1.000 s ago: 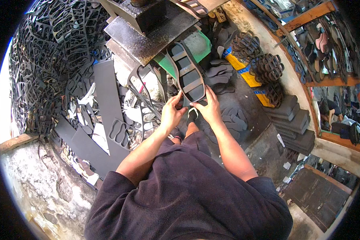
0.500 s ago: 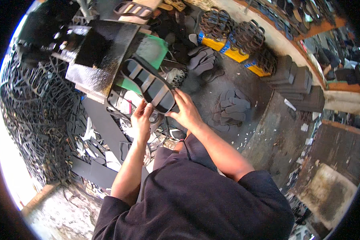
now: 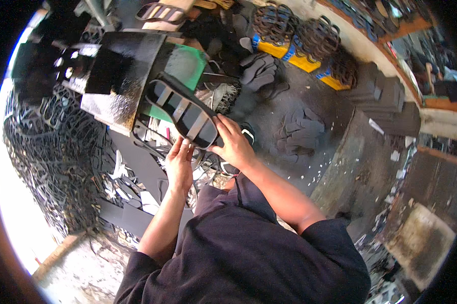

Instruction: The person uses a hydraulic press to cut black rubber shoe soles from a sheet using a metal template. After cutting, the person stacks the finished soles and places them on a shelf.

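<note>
Both my hands hold a sole-shaped cutting die [image 3: 180, 109], a dark metal outline with several flat crossbars. Its far end lies over a green board [image 3: 189, 66] beside a dark press-like machine [image 3: 132, 63]. My left hand [image 3: 179, 164] pinches the die's near end between thumb and fingertips. Along its right edge, my right hand [image 3: 234, 143] grips the near end, fingers on top and the thumb toward me. Dark material shows inside the outline; whether it is attached to the die cannot be seen.
A large heap of black cut-out scraps [image 3: 51, 157] fills the left side. Another die [image 3: 160, 13] rests at the top. Dark sole pieces [image 3: 302, 133] lie on the floor at right. Yellow-blue boxes [image 3: 299, 61] carry more dies; dark sheets [image 3: 385, 109] are stacked beside them.
The die has shifted slightly left relative to the green board, with both hands keeping hold of it. The whole view has turned a little.
</note>
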Tool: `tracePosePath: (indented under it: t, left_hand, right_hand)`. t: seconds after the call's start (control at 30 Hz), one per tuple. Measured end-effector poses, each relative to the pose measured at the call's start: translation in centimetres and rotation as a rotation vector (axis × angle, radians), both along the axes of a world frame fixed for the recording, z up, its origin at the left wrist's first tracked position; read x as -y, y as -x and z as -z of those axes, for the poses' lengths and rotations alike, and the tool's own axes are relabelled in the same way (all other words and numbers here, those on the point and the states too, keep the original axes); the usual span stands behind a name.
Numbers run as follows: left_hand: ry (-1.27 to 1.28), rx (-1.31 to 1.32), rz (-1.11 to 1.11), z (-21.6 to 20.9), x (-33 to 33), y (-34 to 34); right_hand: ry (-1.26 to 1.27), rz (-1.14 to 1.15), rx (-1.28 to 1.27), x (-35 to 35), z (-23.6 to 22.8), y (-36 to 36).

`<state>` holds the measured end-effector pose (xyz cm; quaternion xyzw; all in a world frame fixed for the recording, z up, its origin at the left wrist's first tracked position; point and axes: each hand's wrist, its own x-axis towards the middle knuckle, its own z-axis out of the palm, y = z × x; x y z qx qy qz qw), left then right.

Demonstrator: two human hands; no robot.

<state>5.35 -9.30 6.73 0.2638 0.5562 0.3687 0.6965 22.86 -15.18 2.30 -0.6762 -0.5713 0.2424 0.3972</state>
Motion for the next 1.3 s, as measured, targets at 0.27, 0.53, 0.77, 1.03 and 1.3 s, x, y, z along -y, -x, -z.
tracePosePath:
  t: [0.27,0.53,0.77,1.03,1.3]
  left_hand:
    - [0.029,0.147,-0.084,1.7,0.9,-0.5]
    - [-0.042,0.171,-0.151,2.7,1.3,-1.5]
    - [-0.142,-0.078,-0.054,1.4,0.8,-0.1]
    - [0.133,-0.160,-0.321,9.8,-0.2,11.3]
    - [-0.107,-0.015,-0.473,5.1,-5.1,15.1]
  right_hand:
    - [0.017,-0.010,0.076,-0.1,-0.3,-0.4]
    - [0.113,-0.093,0.060,0.1,0.3,-1.5]
    - [0.088,-0.095,-0.005,-0.4,0.4,-1.7]
    - [0.045,-0.183,0.122,-6.6,-0.5,-0.8]
    - [0.035,-0.146,0.475,-14.6,-0.9,0.5]
